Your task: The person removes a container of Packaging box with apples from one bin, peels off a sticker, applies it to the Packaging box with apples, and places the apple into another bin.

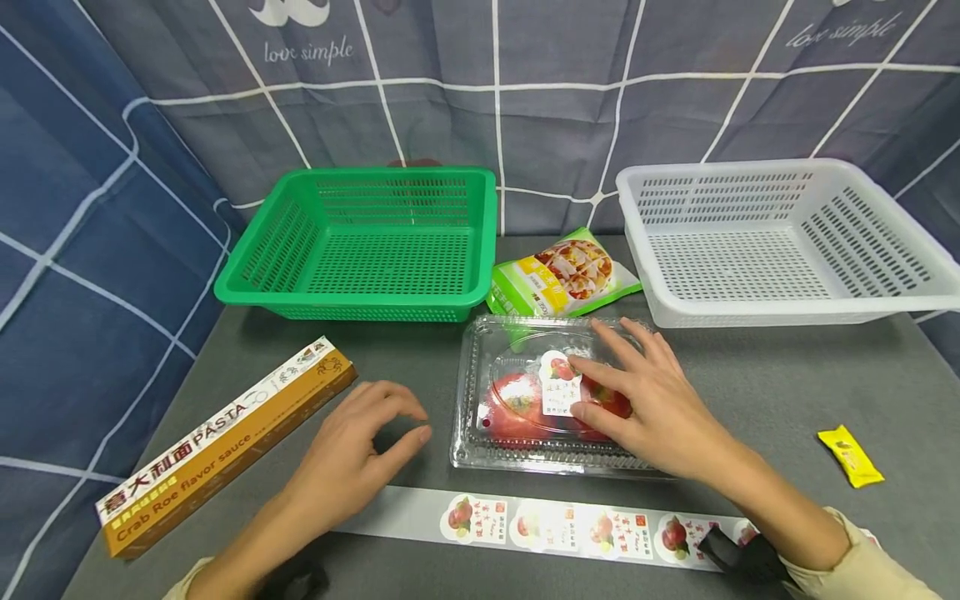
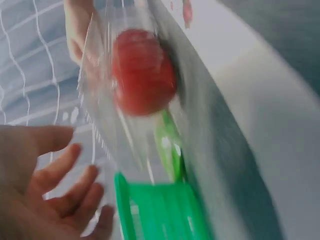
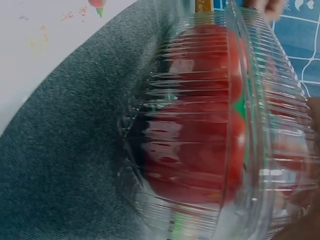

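Observation:
A clear plastic clamshell box (image 1: pixel 468 417) stands closed on the table, holding smooth, round red fruits (image 3: pixel 195 150) that look like tomatoes. On its lid is a white label sticker (image 1: pixel 561 385) with a red fruit picture and red writing. My right hand (image 1: pixel 648 396) lies over the lid's right part, fingers spread, thumb and a fingertip at the sticker's edge. Left of the box, my left hand (image 1: pixel 367 442) hovers with loosely bent fingers and holds nothing. In front of the box runs a strip of label stickers (image 1: pixel 543 527), partly hidden by both forearms.
Behind stand a green basket (image 1: pixel 375 304) and a white basket (image 1: pixel 787 312). Between them lies a green and yellow food packet (image 1: pixel 566 275), right behind the box. A long pasta box (image 1: pixel 225 450) lies at the left, a small yellow packet (image 1: pixel 851 456) at the right.

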Motion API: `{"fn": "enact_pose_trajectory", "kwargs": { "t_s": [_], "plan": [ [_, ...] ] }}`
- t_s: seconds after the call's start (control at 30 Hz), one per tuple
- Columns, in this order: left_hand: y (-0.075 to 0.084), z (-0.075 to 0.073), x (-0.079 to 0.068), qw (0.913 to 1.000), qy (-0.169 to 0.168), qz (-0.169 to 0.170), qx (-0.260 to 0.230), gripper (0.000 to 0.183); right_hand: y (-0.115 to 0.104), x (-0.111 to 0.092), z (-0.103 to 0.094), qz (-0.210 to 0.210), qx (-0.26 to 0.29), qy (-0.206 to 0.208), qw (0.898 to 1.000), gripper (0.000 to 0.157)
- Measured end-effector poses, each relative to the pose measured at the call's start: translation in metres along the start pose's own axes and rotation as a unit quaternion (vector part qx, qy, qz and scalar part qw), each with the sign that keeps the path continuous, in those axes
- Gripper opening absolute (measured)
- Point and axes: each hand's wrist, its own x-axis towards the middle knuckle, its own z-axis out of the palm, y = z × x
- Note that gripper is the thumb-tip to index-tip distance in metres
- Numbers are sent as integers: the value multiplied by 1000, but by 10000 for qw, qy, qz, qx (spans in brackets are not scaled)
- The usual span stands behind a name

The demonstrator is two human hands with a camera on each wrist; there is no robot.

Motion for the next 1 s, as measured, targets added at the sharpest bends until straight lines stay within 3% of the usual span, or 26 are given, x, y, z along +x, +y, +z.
{"fn": "enact_pose_trajectory", "kwargs": {
  "t_s": [0.1,0.2,0.3,0.4,0.5,0.73,1.0],
  "plan": [
    [11,16,25,9961,436,709,-305,7,2,0,2,-23,-4,116,9999,49],
    [21,30,49,9908,539,1222,-234,7,5,0,4,-76,13,231,9997,46],
    [30,39,69,9888,-52,1460,290,19,7,-1,5,-93,34,267,9996,46],
    [36,46,79,9762,-983,1615,1062,35,8,-1,6,-80,23,257,9996,45],
    [39,50,82,9643,-1432,1616,1531,44,7,-2,7,-81,-5,258,9996,45],
    [34,54,80,9727,-1116,1272,1590,39,6,-1,7,-57,23,321,9995,44],
    [31,59,82,9707,-1666,1122,1323,53,7,-3,7,-135,-143,137,9997,42]
  ]
}}
